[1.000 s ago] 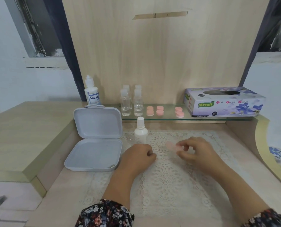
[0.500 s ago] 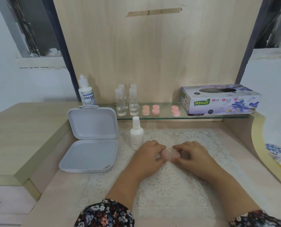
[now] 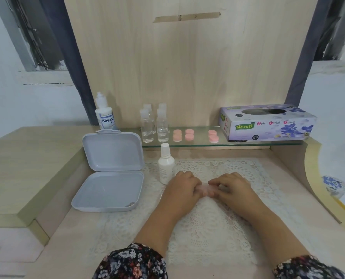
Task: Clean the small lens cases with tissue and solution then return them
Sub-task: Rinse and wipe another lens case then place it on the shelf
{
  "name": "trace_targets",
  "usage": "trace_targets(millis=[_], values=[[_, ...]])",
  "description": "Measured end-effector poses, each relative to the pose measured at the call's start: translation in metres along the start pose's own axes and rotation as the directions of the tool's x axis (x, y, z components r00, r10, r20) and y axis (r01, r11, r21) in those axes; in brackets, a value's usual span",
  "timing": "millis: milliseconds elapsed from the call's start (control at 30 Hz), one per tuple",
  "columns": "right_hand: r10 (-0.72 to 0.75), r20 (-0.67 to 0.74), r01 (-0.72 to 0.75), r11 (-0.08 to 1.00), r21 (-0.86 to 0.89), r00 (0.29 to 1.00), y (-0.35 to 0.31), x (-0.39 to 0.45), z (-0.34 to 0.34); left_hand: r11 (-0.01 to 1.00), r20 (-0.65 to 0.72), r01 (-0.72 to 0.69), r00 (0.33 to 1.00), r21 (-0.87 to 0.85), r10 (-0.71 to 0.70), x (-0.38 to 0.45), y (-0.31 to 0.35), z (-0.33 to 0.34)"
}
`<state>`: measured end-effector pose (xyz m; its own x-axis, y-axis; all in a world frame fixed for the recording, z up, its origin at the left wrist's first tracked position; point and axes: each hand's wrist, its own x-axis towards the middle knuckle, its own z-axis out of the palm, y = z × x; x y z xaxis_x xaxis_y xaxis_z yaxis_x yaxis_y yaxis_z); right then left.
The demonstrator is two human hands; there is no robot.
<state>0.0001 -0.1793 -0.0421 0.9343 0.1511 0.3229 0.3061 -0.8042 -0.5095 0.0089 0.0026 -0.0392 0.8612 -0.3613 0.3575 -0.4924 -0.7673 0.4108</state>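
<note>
A small pale pink lens case [image 3: 206, 188] sits low over the lace mat [image 3: 197, 228], and both hands hold it. My left hand [image 3: 182, 188] grips its left end with curled fingers. My right hand [image 3: 231, 187] pinches its right end. Most of the case is hidden between the fingers. A white solution bottle [image 3: 165, 165] stands upright just left of my left hand. Several pink lens cases [image 3: 188, 134] rest on the glass shelf [image 3: 248, 144] behind. At the shelf's right end lies a purple tissue box [image 3: 268, 122].
An open grey plastic box [image 3: 111, 174] lies at the left of the mat, its lid propped up. Several clear small bottles [image 3: 154, 125] and a larger labelled solution bottle [image 3: 105, 113] stand at the back. A raised wooden ledge [image 3: 26, 168] borders the left side.
My left hand moved right and took hold of the case, which my right hand alone held before. Both hands now sit together on it.
</note>
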Motion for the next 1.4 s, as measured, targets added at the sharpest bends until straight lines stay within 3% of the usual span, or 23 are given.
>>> trace_targets(millis=[300, 1400], values=[[-0.008, 0.013, 0.008, 1.000, 0.008, 1.000, -0.0010, -0.0015, -0.0026, 0.968, 0.048, 0.061, 0.998, -0.243, -0.051, -0.0070, 0.0018, -0.0061], [-0.021, 0.028, 0.021, 1.000, 0.006, 0.999, 0.0037, 0.0002, -0.0001, 0.971, 0.059, 0.086, 0.995, -0.224, -0.075, -0.0067, 0.0050, -0.0048]])
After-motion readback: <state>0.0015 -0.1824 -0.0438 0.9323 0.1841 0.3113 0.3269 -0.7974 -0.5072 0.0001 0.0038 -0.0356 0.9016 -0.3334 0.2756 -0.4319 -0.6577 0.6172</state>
